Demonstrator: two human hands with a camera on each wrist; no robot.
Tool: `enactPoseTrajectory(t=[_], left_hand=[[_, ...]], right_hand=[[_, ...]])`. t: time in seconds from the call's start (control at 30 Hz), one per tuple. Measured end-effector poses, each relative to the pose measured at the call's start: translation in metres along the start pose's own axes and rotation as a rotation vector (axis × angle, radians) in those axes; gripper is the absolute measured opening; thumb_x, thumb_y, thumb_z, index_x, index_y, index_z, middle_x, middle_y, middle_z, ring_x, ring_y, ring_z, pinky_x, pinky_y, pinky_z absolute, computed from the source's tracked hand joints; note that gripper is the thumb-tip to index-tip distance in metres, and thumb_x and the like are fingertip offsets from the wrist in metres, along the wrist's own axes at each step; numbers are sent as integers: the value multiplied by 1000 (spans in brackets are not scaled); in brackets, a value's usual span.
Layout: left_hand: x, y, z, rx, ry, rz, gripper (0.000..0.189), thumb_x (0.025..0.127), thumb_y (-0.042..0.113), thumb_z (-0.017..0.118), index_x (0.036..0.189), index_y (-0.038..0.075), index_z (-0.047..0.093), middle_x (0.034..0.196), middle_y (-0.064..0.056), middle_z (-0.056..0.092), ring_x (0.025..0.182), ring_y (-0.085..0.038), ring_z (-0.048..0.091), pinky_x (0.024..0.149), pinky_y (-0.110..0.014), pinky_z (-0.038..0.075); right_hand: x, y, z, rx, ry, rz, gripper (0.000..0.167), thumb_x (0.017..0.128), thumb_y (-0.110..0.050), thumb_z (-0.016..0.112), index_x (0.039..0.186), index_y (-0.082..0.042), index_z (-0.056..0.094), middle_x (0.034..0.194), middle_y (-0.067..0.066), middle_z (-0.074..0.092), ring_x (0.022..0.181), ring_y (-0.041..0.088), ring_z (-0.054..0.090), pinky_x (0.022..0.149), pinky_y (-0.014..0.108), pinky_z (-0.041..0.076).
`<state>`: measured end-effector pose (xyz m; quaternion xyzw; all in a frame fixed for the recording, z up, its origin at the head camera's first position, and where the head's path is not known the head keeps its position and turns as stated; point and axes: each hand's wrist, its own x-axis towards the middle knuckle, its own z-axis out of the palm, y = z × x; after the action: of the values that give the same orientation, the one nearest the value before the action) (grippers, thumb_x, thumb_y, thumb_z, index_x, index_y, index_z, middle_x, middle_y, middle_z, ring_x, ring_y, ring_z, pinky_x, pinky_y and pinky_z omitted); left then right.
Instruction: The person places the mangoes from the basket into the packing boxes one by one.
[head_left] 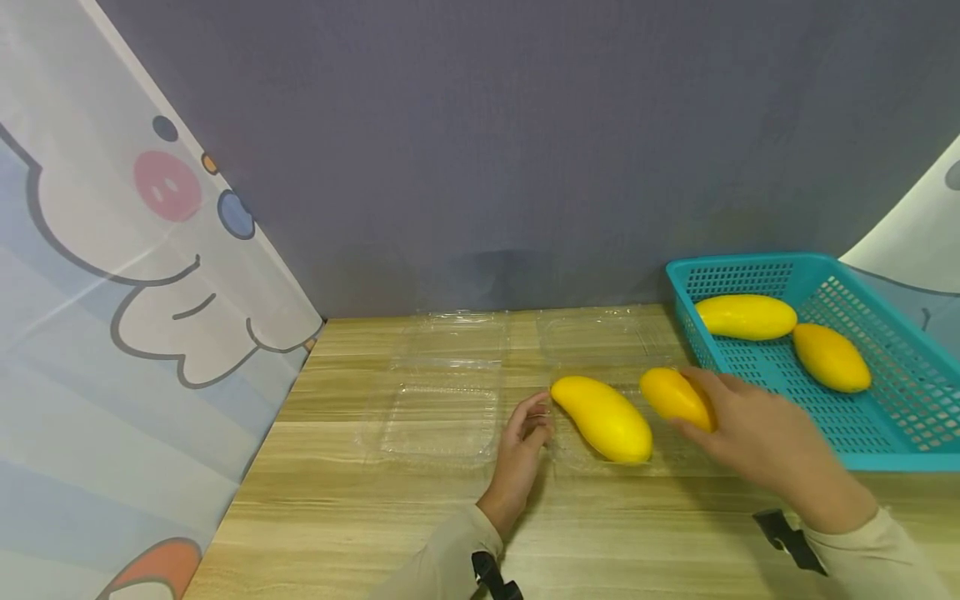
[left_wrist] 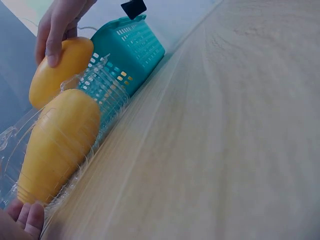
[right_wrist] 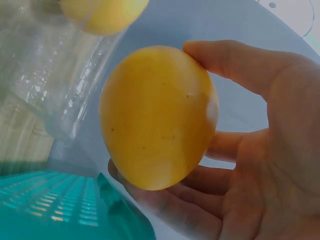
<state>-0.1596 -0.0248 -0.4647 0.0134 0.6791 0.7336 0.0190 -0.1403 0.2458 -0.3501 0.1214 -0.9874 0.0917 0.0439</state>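
My right hand (head_left: 757, 425) grips a rounded yellow mango (head_left: 675, 397), held in the air above the right side of an open clear plastic clamshell box (head_left: 570, 454). The right wrist view shows the thumb and fingers around this mango (right_wrist: 159, 120). A longer yellow mango (head_left: 606, 421) lies slanted in the box's near half. At the box's left edge, the curled fingers of my left hand (head_left: 521, 450) hold the rim, close to the long mango's narrow end. In the left wrist view the fingertips (left_wrist: 32, 217) show beside that end; the thumb is out of sight there.
A teal plastic basket (head_left: 885, 461) stands at the right with a long yellow mango (head_left: 750, 317) and a rounder one (head_left: 832, 357) inside. Another open clear clamshell box (head_left: 442, 421) lies on the wooden table (head_left: 315, 517) at the left. A grey panel (head_left: 480, 150) rises behind.
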Motion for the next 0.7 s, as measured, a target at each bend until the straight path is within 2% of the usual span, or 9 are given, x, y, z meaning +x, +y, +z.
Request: enactPoseTrajectory(t=[0.1,0.23,0.53,0.6,0.7], left_hand=[[0,1,0,-4,3,0,48,92,3,53,137,18,57,129,-13,51,113,-21,53,86,-22,47],[1,1,-1,-30,2,1,47,91,2,54,136,16,58,127,-12,52,111,-21,54,83,-22,48],[3,-1,-4,-62,-14,-2,46,91,2,55,136,11,57,127,-16,51,110,-21,54,81,-23,47],[2,0,-3,-65,-14,-8,46,92,2,55,136,12,57,127,-15,52,110,-21,54,82,-24,48],[2,1,-3,-65,-10,-19,45,93,3,55,136,14,58,126,-12,53,110,-21,54,82,-24,48]], right_hand=[[1,-1,3,-12,-16,-1,76,88,-55,66,144,-7,47,130,31,60,97,50,65,67,60,53],[2,-3,5,-19,-24,3,76,88,-54,66,144,-7,47,129,30,60,95,48,65,65,59,53],[4,-6,9,10,-4,-16,75,88,-52,68,143,-8,45,118,30,65,80,39,67,59,53,52],[4,-7,11,15,-5,-19,73,88,-51,68,142,-7,46,114,28,66,76,34,67,56,50,51],[4,-9,13,23,-6,-24,71,88,-51,68,140,-7,47,113,28,66,78,35,67,57,51,52]])
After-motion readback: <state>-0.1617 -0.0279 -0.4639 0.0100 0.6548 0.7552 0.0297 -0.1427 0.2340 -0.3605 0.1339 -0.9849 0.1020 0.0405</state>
